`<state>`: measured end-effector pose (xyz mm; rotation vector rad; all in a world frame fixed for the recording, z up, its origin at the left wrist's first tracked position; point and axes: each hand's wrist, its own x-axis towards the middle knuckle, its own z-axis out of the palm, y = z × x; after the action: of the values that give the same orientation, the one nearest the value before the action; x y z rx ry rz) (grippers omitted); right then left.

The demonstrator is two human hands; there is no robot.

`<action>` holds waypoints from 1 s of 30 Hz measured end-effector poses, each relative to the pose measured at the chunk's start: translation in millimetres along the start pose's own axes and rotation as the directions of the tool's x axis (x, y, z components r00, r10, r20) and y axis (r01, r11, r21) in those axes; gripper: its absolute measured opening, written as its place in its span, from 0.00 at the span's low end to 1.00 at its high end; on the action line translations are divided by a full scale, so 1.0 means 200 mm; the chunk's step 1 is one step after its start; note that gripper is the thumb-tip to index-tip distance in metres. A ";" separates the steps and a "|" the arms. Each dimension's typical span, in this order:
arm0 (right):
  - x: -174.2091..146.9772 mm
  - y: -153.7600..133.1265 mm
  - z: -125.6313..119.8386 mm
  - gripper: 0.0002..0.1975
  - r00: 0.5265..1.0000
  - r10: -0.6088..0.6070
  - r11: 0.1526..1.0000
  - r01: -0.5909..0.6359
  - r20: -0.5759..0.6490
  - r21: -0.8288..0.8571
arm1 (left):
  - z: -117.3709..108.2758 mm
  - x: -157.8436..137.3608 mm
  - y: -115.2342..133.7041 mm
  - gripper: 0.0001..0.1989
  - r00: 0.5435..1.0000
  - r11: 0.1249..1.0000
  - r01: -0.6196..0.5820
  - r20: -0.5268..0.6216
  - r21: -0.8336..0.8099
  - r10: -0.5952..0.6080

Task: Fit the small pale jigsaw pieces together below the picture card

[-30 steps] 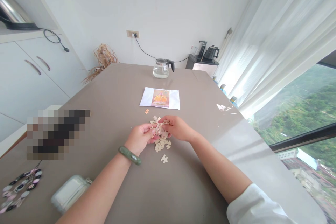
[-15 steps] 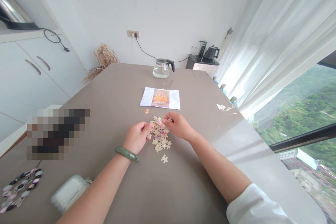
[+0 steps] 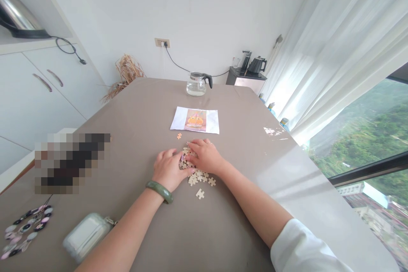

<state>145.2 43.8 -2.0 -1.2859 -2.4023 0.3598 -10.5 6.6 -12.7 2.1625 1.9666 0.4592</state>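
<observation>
A loose pile of jigsaw puzzle pieces (image 3: 197, 177) lies on the brown-grey table (image 3: 236, 216), partly covered by my hands. At its left edge my left hand (image 3: 168, 169) curves round the pieces with fingers apart, a green bangle (image 3: 159, 191) on the wrist. My right hand (image 3: 205, 156) lies over the top of the pile with its fingers spread. One single puzzle piece (image 3: 200, 194) rests nearer to me, and an orange piece (image 3: 179, 136) sits beyond the pile. Behind it is a white sheet (image 3: 212, 121) with a printed orange picture.
A glass pot (image 3: 196, 85) stands toward the far table edge. At the left are a clear case (image 3: 87, 236), a beaded strap (image 3: 27, 229) and a pixelated dark object (image 3: 73, 161). A black kettle (image 3: 256, 64) stands on a side cabinet beyond the table.
Both hands have gone from pinching at pieces to lying spread against the pile. My right hand moved left over it, and the pieces are gathered closer together.
</observation>
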 end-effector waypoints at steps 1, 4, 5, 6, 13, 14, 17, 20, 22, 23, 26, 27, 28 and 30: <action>0.00 0.00 0.00 0.19 1.000 -0.011 1.000 0.011 0.017 0.004 | 0.00 0.00 0.00 0.33 1.000 1.000 -0.004 0.004 0.004 0.004; -0.02 0.00 0.00 0.14 0.997 -0.034 0.997 0.029 0.065 0.075 | -0.01 -0.01 0.02 0.30 0.999 0.998 -0.043 0.003 -0.040 0.044; -0.02 0.00 0.00 0.12 0.997 -0.032 0.994 0.024 0.076 0.107 | -0.01 -0.01 0.03 0.27 0.997 0.994 -0.070 0.011 -0.079 0.071; -0.03 0.01 0.00 0.10 0.996 -0.027 0.990 0.015 0.086 0.138 | -0.01 -0.01 0.04 0.25 0.995 0.987 -0.096 0.025 -0.126 0.100; -0.07 0.02 -0.04 0.10 0.995 0.042 0.893 -0.079 0.093 0.442 | -0.01 -0.02 0.07 0.24 0.993 0.893 -0.055 0.070 -0.447 0.096; -0.07 0.02 -0.04 0.11 0.993 0.056 0.868 -0.099 0.103 0.486 | 0.00 -0.02 0.07 0.26 0.993 0.852 -0.026 0.082 -0.522 0.080; -0.07 0.01 -0.05 0.13 0.982 0.117 0.782 -0.184 0.149 0.596 | 0.00 -0.02 0.08 0.28 0.992 0.705 0.051 0.116 -0.707 0.045; -0.07 -0.01 -0.06 0.11 0.974 0.165 0.709 -0.226 0.155 0.668 | -0.01 -0.02 0.09 0.23 0.993 0.598 0.081 0.118 -0.798 0.024; -0.07 -0.01 -0.07 0.10 0.968 0.196 0.680 -0.248 0.156 0.690 | -0.02 -0.02 0.09 0.21 0.994 0.567 0.089 0.113 -0.819 0.007; -0.07 -0.02 -0.08 0.10 0.965 0.208 0.671 -0.258 0.158 0.695 | -0.02 -0.02 0.09 0.20 0.994 0.561 0.092 0.109 -0.822 -0.003; -0.07 -0.03 -0.10 0.11 0.967 0.215 0.680 -0.249 0.137 0.690 | -0.03 -0.02 0.09 0.19 0.994 0.548 0.100 0.104 -0.831 -0.025; -0.07 -0.03 -0.10 0.11 0.970 0.214 0.694 -0.237 0.120 0.680 | -0.03 -0.02 0.09 0.19 0.994 0.541 0.104 0.107 -0.835 -0.026; -0.07 -0.03 -0.11 0.12 0.971 0.214 0.709 -0.229 0.106 0.667 | -0.03 -0.02 0.09 0.18 0.993 0.536 0.109 0.113 -0.837 -0.026; -0.07 -0.03 -0.11 0.13 0.972 0.218 0.740 -0.223 0.088 0.634 | -0.03 -0.01 0.09 0.18 0.992 0.539 0.115 0.121 -0.834 -0.025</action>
<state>158.4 30.2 17.7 -1.2154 -1.8465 1.1476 3.8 1.4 -2.3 1.4118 1.3030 1.0168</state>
